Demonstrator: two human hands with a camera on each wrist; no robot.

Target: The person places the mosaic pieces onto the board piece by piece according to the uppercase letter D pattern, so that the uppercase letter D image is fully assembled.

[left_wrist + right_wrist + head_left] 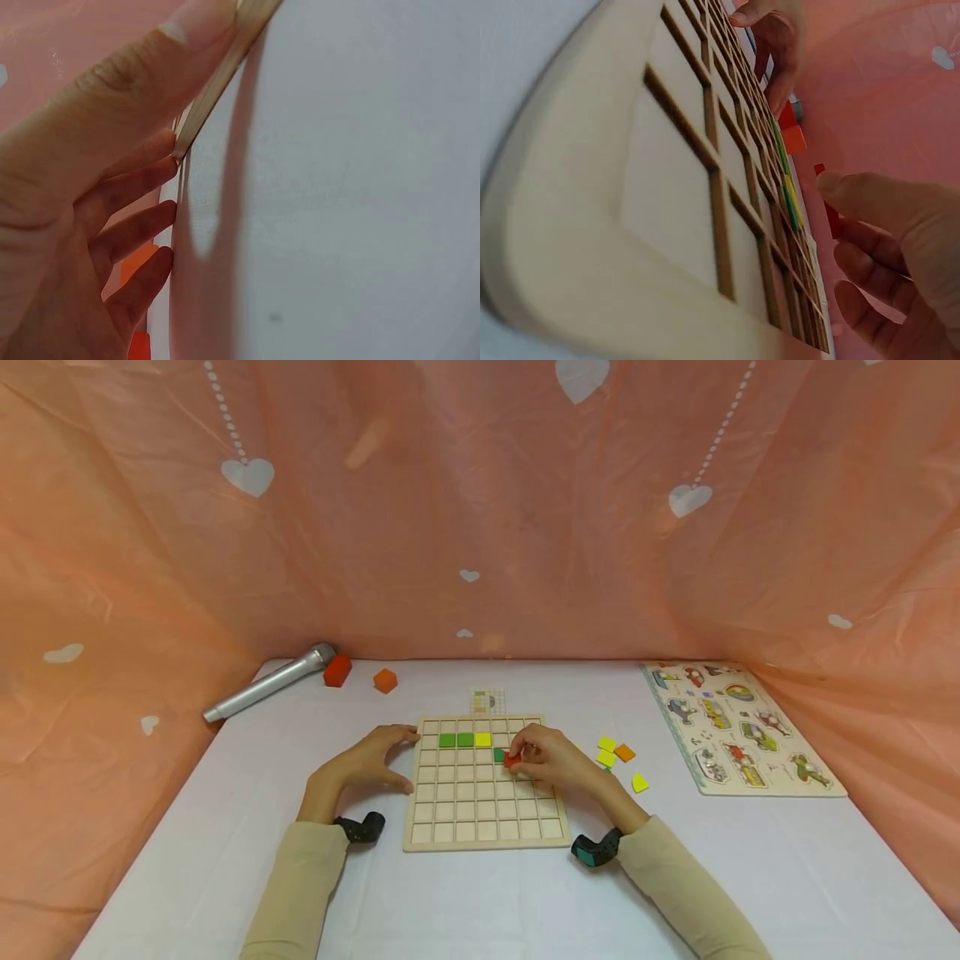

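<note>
My right hand (pixel 551 758) pinches a small red tile (pixel 512 760) between thumb and fingers over a wooden grid board (pixel 445 812). In the right wrist view the red tile (pixel 832 221) stands on edge between the fingertips. Next to it a dark green tile (pixel 498 755) lies in the third row. Two green tiles (pixel 456 740) and a yellow tile (pixel 483 739) sit side by side in the second row. My left hand (pixel 367 760) rests its thumb and fingertips against the board's left edge, fingers spread and loosely bent.
Loose yellow tiles (pixel 606 757) and an orange tile (pixel 625 752) lie right of the board. A small pattern card (pixel 487 701) is behind it. A picture puzzle board (pixel 750 735) lies far right. At back left are a microphone (pixel 273 682), a red block (pixel 337 671) and an orange block (pixel 386 681).
</note>
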